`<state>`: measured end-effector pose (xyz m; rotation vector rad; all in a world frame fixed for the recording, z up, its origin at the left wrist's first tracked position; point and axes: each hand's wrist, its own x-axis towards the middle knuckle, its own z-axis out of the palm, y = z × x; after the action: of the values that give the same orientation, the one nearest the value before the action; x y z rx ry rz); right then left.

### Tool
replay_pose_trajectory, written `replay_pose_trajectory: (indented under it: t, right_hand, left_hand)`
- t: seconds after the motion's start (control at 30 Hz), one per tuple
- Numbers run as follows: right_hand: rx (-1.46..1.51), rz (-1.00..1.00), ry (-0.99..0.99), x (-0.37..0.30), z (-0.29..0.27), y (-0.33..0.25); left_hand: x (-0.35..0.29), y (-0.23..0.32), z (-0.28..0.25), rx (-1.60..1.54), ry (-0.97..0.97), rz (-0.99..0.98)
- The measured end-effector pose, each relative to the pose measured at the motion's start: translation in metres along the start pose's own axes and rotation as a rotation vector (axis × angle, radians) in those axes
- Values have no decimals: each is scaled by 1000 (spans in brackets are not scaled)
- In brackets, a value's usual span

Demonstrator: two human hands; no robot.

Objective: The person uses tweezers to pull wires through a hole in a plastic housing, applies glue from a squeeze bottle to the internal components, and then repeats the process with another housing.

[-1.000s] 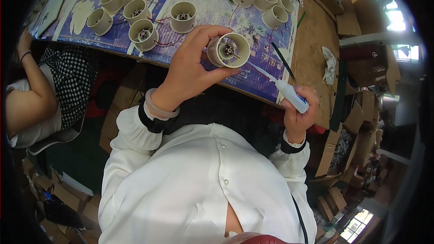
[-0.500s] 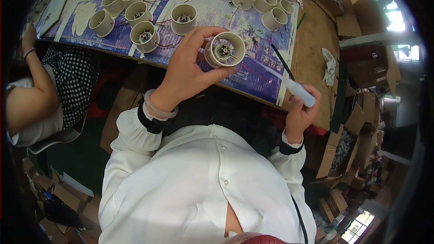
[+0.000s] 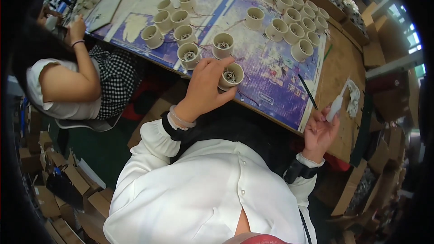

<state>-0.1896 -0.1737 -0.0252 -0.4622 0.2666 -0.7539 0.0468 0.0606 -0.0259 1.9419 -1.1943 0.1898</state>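
Observation:
Near the table's front edge, my left hand (image 3: 205, 86) has its thumb and fingers around a cream round motor housing (image 3: 234, 82). The housing stands on the table with its open top up, and a small motor with wires shows inside. A thin dark wire runs from it to the right. Over to the right, my right hand (image 3: 320, 135) grips a small translucent squeeze bottle (image 3: 335, 108) between thumb and fingers. Its long thin nozzle points up and away. Just beyond my left hand stand two similar housings (image 3: 224, 46), one of them to the left (image 3: 188, 56).
More housings stand in groups at left (image 3: 153, 36) and far right (image 3: 302, 50). A dark thin stick (image 3: 308, 91) and a crumpled white cloth (image 3: 354, 98) lie at the right. A co-worker (image 3: 68, 77) sits at the left. Cardboard boxes (image 3: 350, 187) stand at lower right.
My left hand has lowered the housing from the air onto the table. My right hand has turned the squeeze bottle so its nozzle points up. The view has shifted left.

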Motion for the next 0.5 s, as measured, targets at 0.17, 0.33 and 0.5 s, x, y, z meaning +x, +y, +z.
replay_pose_trajectory:
  t: [0.17,0.33,0.5]
  right_hand:
    - [-110,-32,1,5,-11,-12]
    - [-256,-45,-15,15,-20,-32]
    - [-408,-33,1,25,-26,-56]
  left_hand:
    - [5,-6,-5,243,109,0]
    - [18,9,-9,436,155,26]
    - [42,-17,-2,475,0,138]
